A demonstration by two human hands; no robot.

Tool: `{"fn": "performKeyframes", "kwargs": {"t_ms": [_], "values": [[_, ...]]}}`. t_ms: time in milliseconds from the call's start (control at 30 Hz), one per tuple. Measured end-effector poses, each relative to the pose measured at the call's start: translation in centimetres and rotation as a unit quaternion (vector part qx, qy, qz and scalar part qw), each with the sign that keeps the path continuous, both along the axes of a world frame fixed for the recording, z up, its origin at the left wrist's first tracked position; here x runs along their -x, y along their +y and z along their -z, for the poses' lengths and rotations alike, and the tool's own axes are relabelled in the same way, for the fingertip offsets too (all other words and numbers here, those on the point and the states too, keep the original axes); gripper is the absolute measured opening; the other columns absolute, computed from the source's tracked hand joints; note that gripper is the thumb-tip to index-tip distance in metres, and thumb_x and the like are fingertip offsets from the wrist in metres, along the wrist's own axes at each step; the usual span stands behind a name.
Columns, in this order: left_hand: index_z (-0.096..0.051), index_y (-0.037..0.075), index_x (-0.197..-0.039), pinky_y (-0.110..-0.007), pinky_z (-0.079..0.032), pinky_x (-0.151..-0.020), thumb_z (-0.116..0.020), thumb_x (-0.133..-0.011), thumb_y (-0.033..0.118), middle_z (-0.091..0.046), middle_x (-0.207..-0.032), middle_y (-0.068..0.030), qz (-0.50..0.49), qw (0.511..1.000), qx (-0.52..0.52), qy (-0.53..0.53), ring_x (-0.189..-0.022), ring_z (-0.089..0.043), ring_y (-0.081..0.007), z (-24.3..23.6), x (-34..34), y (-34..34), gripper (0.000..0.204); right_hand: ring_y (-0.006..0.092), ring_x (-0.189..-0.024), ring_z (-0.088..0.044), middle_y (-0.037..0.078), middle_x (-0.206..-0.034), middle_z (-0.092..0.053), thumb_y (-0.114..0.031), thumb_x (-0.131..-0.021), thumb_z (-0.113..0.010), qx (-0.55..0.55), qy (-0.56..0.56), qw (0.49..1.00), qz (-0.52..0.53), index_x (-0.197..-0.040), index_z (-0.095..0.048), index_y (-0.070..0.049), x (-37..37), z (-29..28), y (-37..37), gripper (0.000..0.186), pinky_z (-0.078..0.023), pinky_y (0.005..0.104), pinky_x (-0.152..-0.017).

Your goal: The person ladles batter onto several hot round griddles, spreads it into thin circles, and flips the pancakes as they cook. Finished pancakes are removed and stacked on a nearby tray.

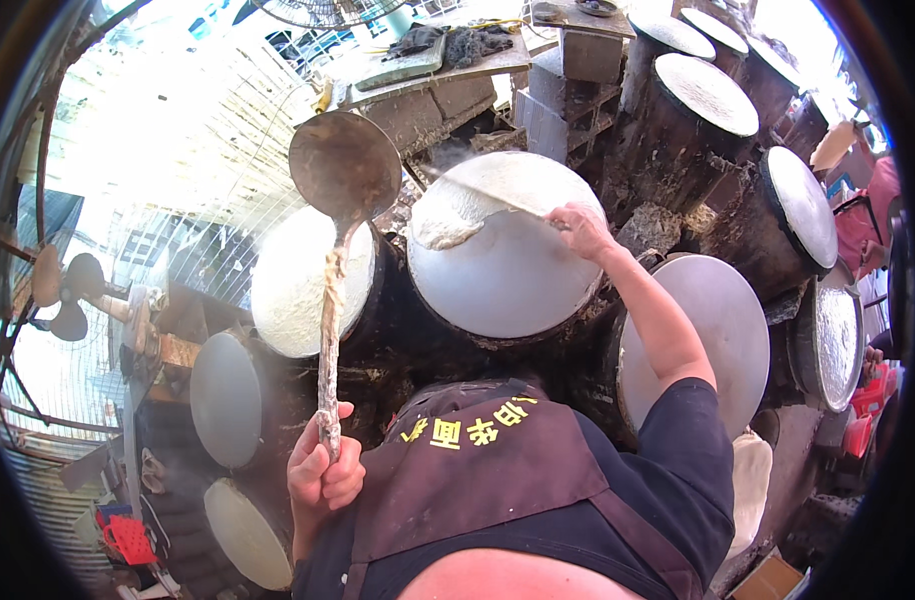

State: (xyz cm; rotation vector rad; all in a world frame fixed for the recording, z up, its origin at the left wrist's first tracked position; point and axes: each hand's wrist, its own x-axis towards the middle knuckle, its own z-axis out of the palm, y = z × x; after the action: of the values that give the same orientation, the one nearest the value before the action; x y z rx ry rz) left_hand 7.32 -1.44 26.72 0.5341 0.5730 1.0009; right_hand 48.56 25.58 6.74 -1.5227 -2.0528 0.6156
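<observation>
My left hand [326,468] is closed round the batter-caked handle of a long ladle [345,168]. The ladle stands up in front of me, its round brown bowl at the far end, beside the middle griddle. Closed on one end of a long, thin spreading stick [488,193], my right hand [583,232] is over the right side of that round griddle [508,290]. The stick slants across the griddle to its far left. Pale batter [446,222] covers the far part of the griddle and lies thicker at the left; the near part is bare grey.
More drum-shaped stoves with round griddles surround me: a batter-covered griddle [313,280] at left, a bare griddle [698,340] at right, several more behind. A work table [478,62] stands at the back. Fan blades [73,295] show at far left, a red basket [130,540] below.
</observation>
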Motion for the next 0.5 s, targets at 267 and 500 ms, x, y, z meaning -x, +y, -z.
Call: {"fn": "performKeyframes", "kwargs": {"t_ms": [267, 500], "values": [[-0.027, 0.006, -0.145, -0.021, -0.028, -0.032, -0.051, -0.099, 0.028, -0.036, -0.061, -0.0004, -0.010, 1.000, -0.014, 0.005, -0.041, -0.029, -0.0049, -0.3, -0.5, -0.2, 0.056, 0.0302, -0.096, -0.060, 0.014, -0.094, -0.063, -0.001, -0.072, -0.059, 0.026, 0.028, 0.997, -0.064, -0.107, -0.067, -0.008, -2.0, -0.4, -0.2, 0.037, -0.047, 0.0380, -0.086], [-0.029, 0.007, -0.145, -0.022, -0.027, -0.031, -0.054, -0.097, 0.029, -0.036, -0.059, -0.0008, -0.035, 0.999, -0.011, 0.037, -0.040, -0.028, -0.0052, -0.7, -0.1, -1.0, 0.058, 0.0297, -0.093, -0.062, 0.013, -0.095, -0.065, 0.001, -0.072, -0.057, 0.093, 0.029, 0.990, -0.100, -0.106, -0.069, -0.010, -2.7, -0.2, -0.6, 0.038, -0.048, 0.0363, -0.085]]}}
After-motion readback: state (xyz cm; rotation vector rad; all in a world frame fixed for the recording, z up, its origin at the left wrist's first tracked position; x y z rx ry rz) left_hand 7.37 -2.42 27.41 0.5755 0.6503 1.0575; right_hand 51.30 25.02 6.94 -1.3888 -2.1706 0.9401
